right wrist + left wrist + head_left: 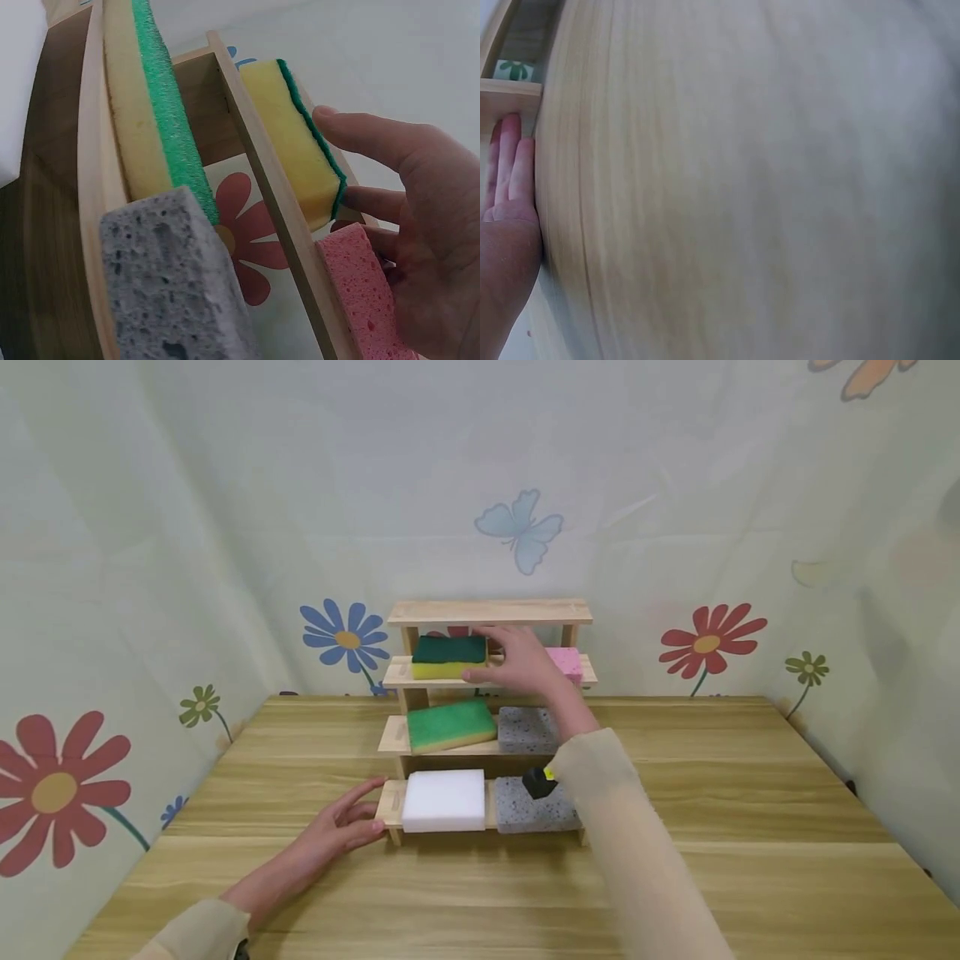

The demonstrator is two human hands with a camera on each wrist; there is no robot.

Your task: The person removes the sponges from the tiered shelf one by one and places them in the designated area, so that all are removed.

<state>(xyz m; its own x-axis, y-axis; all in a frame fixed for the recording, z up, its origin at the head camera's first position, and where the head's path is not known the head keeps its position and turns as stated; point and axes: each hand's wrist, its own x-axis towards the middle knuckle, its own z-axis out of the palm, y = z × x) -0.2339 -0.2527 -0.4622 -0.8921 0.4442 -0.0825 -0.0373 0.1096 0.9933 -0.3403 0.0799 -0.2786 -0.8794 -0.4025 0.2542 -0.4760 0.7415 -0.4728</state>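
Note:
A tiered wooden shelf [491,610] holds several sponges. My left hand [341,822] grips the left end of its lowest board, thumb and index finger at opposite edges; other fingers [510,161] lie straight against the wood in the left wrist view. My right hand [521,660] is over the second board from the top, thumb and fingers spread at the right end of a yellow sponge with a dark green top [448,657]. The fingertips are close to or touching the green layer. A pink sponge [360,289] sits beside the right hand, partly hidden by it in the head view.
Below, a bright green-topped sponge [450,725] lies slightly angled beside a grey speckled block [525,729]. On the lowest board are a white block [444,802] and another grey speckled block [525,817]. The shelf stands on a wooden table [315,743] before a flower-printed curtain [337,510].

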